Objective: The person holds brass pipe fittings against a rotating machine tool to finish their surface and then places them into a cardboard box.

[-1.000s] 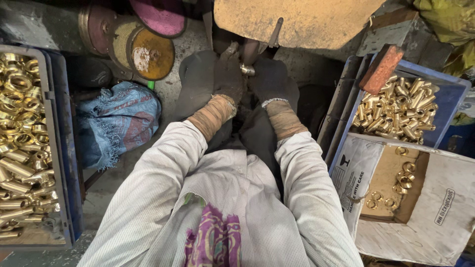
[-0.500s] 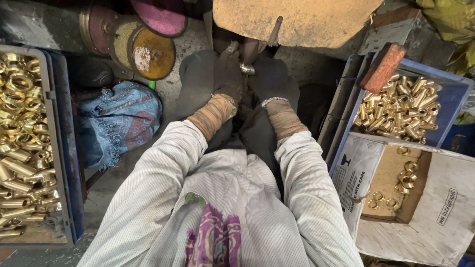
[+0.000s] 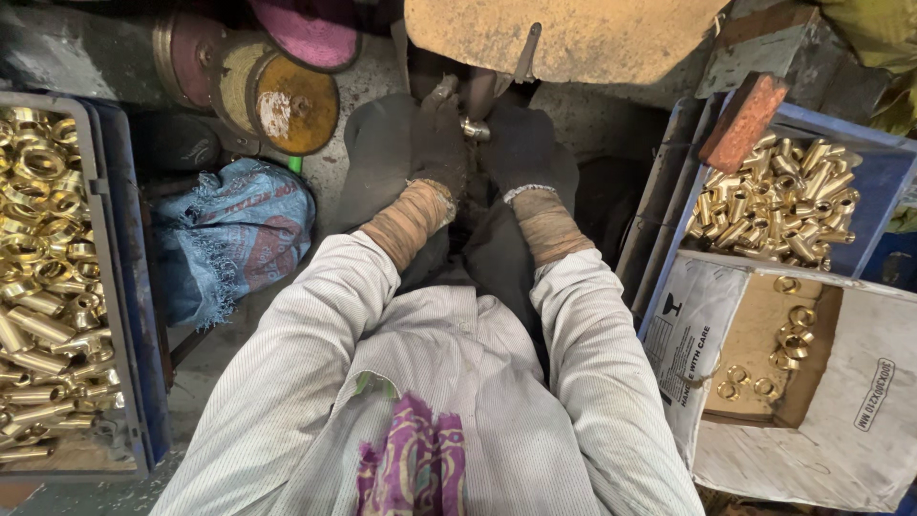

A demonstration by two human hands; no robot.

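Note:
Both my hands wear dark, dirty gloves with tan cuffs. My left hand [image 3: 435,143] and my right hand [image 3: 521,148] meet around a small shiny brass fitting [image 3: 475,127], which they hold up under a dusty yellow-brown guard [image 3: 611,33] at the top of the view. Only the end of the fitting shows between the gloves. My pale striped sleeves reach forward from the bottom of the frame.
A blue crate [image 3: 124,287] full of brass fittings stands at my left. A second blue crate [image 3: 860,172] of brass parts is at my right, with a red-brown brick [image 3: 743,119] on its rim. A cardboard box [image 3: 860,411] holds several brass rings. A blue cloth [image 3: 229,234] and round buffing wheels [image 3: 291,100] lie ahead left.

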